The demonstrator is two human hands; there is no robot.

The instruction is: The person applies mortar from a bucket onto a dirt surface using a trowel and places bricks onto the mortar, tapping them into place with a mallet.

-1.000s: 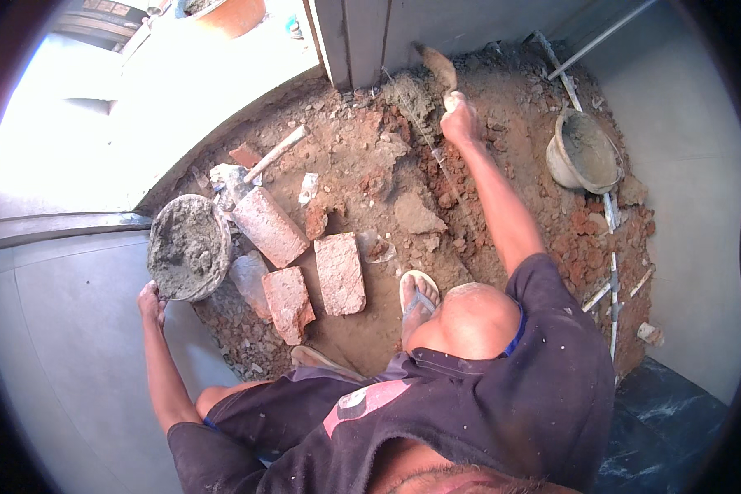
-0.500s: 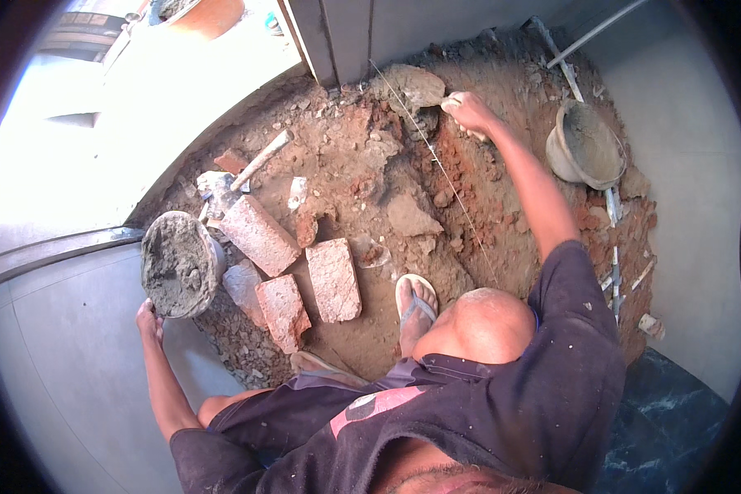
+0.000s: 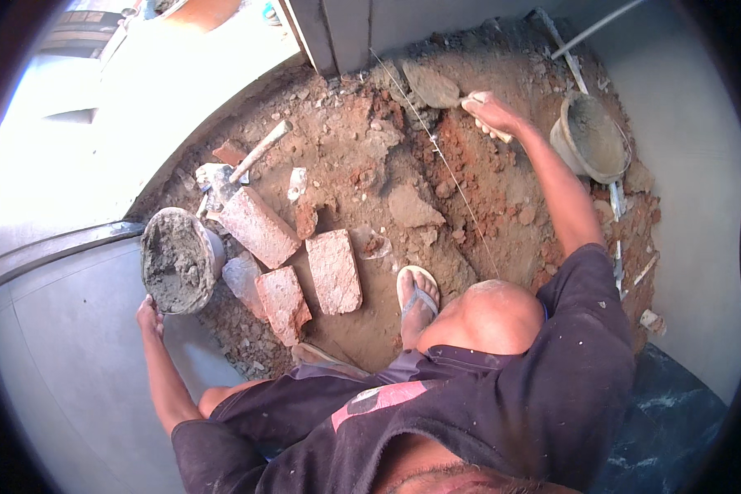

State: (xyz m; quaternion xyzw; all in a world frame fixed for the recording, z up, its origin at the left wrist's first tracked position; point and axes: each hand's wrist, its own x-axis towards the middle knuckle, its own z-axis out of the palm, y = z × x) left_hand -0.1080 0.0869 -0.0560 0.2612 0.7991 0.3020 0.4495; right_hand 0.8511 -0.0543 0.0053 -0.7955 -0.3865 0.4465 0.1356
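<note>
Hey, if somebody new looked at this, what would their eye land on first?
Likely the three reddish bricks, lying on the dirt left of the sandalled foot. Next, at the left, a bucket of grey mortar, its rim held by the left hand. Toward the top, the right hand grips a trowel near a pale string stretched across the rubble.

We wear a dark, pale-flecked short-sleeved shirt with a pink print, dark shorts and a pale, grey-strapped flip-flop.
</note>
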